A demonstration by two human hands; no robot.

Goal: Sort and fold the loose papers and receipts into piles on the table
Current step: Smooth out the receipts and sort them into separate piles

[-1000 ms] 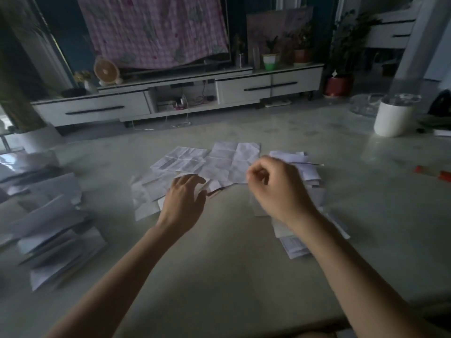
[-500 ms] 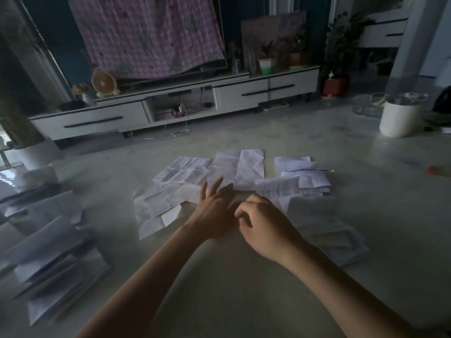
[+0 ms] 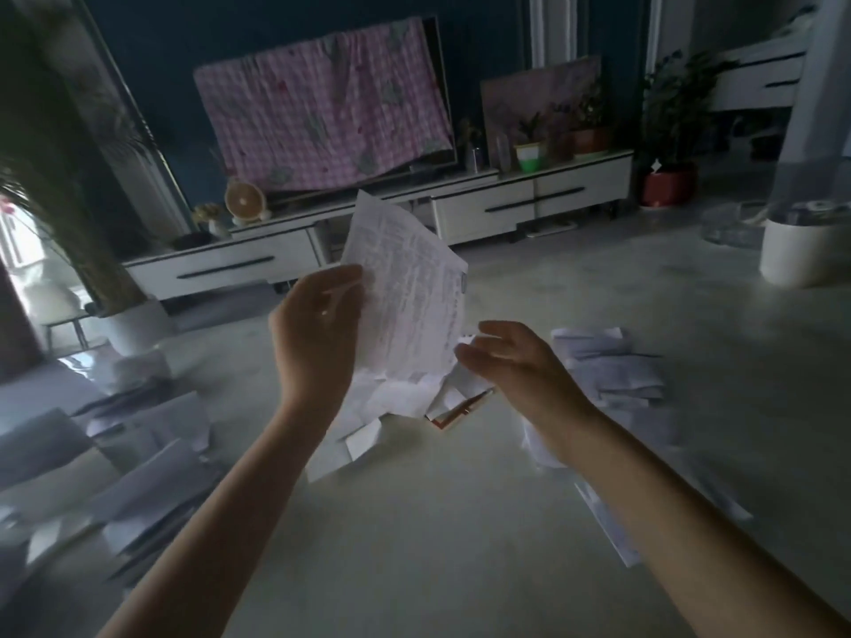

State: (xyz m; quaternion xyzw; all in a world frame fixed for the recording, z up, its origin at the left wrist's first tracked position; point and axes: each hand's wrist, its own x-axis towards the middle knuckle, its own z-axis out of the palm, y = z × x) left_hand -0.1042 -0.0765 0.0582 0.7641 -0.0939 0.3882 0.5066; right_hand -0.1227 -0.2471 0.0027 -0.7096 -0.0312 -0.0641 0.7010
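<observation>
My left hand (image 3: pixel 317 329) grips one printed sheet (image 3: pixel 407 292) by its left edge and holds it up off the bench (image 3: pixel 437 522), tilted, with the print facing me. My right hand (image 3: pixel 511 356) is just beside the sheet's lower right corner. Its fingers are stretched out and relaxed and hold nothing. I cannot tell whether the fingertips touch the paper. The two hands are apart, with the sheet between them.

I judge this to be the sorting step: one sheet is picked out and held up to be read before it is folded. Directly under it lie the loose papers (image 3: pixel 391 402), a creased, overlapping heap not yet dealt with. What looks like a pen (image 3: pixel 460 409) sticks out from the heap's right edge. Further out, a pile of folded sheets (image 3: pixel 147 458) sits on the left of the bench and a flatter pile of slips (image 3: pixel 608 366) on the right, so I take the job to be partly done.

Next I would bring the right hand onto the free corner, so both hands hold the sheet. Then I would lower it to a bare part of the bench, crease it, and place it on the pile it belongs to. The paper looks thin and limp. A one-handed fold would likely go crooked, and a sweeping move could scatter the heap.
</observation>
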